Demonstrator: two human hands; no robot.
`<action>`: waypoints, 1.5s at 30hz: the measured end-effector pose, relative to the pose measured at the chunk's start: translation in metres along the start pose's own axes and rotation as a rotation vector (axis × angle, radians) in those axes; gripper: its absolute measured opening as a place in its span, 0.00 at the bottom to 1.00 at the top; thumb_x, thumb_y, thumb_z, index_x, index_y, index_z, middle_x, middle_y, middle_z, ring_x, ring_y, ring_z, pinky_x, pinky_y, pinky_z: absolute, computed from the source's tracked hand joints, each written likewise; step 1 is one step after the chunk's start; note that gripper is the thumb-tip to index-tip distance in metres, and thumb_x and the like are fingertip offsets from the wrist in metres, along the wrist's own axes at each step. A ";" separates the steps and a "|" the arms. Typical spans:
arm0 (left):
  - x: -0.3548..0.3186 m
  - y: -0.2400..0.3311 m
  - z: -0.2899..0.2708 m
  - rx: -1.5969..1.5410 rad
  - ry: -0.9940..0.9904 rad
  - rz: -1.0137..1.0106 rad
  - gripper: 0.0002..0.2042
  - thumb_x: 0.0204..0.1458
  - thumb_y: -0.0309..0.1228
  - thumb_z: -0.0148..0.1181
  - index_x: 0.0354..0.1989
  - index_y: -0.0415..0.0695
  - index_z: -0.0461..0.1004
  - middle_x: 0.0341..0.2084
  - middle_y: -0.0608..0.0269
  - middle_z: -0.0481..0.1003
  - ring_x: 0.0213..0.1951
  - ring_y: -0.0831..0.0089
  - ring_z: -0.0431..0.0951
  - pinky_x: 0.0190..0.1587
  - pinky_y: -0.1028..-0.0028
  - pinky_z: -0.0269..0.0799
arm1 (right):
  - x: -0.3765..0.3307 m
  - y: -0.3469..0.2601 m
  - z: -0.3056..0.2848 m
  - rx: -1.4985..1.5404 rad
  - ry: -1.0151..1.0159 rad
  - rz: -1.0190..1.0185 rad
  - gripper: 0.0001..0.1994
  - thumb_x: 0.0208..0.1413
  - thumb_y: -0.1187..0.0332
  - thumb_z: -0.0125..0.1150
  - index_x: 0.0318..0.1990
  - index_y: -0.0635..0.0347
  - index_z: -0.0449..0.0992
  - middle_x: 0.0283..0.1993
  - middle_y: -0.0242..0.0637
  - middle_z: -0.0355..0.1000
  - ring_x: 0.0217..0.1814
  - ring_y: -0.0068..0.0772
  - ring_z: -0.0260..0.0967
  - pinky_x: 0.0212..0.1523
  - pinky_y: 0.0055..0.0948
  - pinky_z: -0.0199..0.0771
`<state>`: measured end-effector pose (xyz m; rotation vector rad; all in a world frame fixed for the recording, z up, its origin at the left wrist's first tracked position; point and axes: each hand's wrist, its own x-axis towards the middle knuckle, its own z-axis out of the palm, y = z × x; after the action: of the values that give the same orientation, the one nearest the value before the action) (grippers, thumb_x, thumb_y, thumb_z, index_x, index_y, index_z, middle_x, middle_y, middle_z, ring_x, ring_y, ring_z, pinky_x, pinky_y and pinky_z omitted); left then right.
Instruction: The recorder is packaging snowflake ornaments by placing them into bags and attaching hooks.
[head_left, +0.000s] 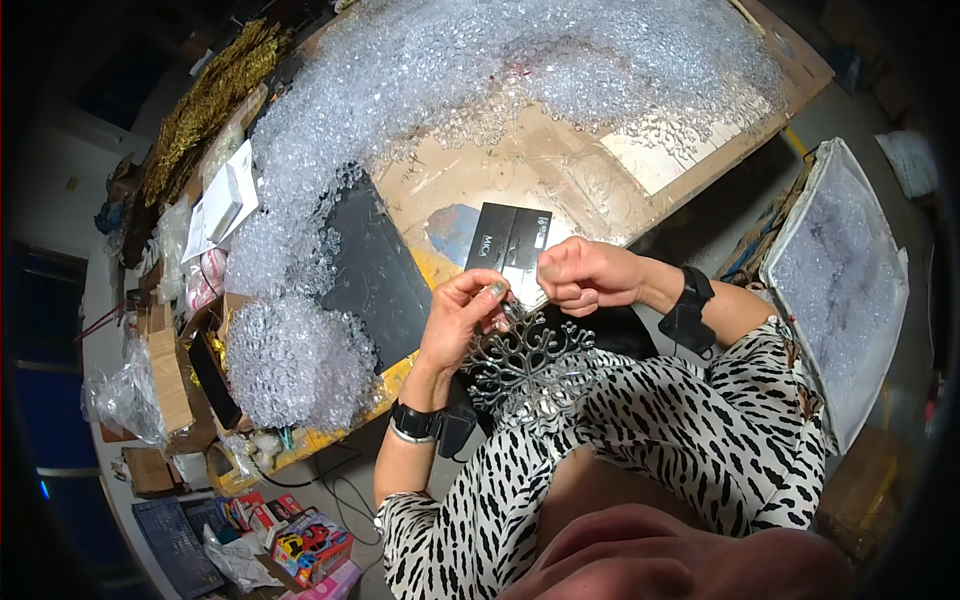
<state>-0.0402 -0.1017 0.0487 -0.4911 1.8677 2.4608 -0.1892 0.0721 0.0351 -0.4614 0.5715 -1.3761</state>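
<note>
Over the table's near edge, my left hand (463, 312) pinches the upper tip of a clear plastic snowflake ornament (527, 362). The snowflake hangs in front of my patterned top, its branched arms spread. Just to the right, my right hand (592, 273) is closed with its fingers curled in. Whatever it grips, if anything, is too small or hidden to make out. Beyond both hands a flat black card or box (497, 228) with pale print lies on the table, partly covered by my left fingers.
Clear plastic snowflakes (420, 75) heap across the far side of the table (530, 150), with another pile (295, 365) at left beside a dark panel (375, 275). A white-lined sack (850, 270) of clear pieces stands at right. Cartons (312, 545) sit lower left; gold tinsel (210, 110) lies far left.
</note>
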 end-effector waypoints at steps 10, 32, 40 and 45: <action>-0.005 -0.007 0.009 0.276 -0.037 0.382 0.04 0.54 0.24 0.54 0.36 0.39 0.73 0.36 0.68 0.62 0.28 0.85 0.67 0.26 0.85 0.66 | 0.010 -0.003 0.015 -0.001 0.192 0.037 0.13 0.60 0.73 0.45 0.51 0.65 0.68 0.20 0.34 0.69 0.09 0.13 0.54 0.10 0.13 0.52; 0.000 0.004 0.000 0.135 -0.217 0.073 0.07 0.51 0.22 0.57 0.39 0.38 0.74 0.29 0.72 0.72 0.25 0.89 0.65 0.26 0.86 0.61 | 0.013 -0.022 0.038 -1.082 0.119 -0.275 0.06 0.61 0.67 0.47 0.36 0.60 0.66 0.18 0.26 0.63 0.16 0.13 0.59 0.17 0.17 0.59; -0.003 0.006 0.002 0.049 -0.208 -0.025 0.08 0.55 0.30 0.55 0.38 0.41 0.76 0.25 0.75 0.72 0.24 0.89 0.64 0.26 0.86 0.58 | 0.011 -0.022 0.045 -1.102 0.123 -0.296 0.08 0.61 0.67 0.47 0.34 0.61 0.66 0.23 0.28 0.65 0.20 0.17 0.60 0.21 0.20 0.61; -0.002 0.011 -0.002 0.025 -0.238 -0.081 0.09 0.55 0.34 0.56 0.37 0.41 0.76 0.25 0.74 0.72 0.24 0.89 0.65 0.25 0.87 0.59 | 0.018 -0.017 0.033 -1.073 0.072 -0.454 0.09 0.61 0.65 0.48 0.34 0.62 0.67 0.25 0.29 0.66 0.27 0.16 0.61 0.28 0.21 0.63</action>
<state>-0.0398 -0.1061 0.0586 -0.2537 1.7471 2.3238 -0.1800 0.0510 0.0700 -1.4731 1.3201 -1.4182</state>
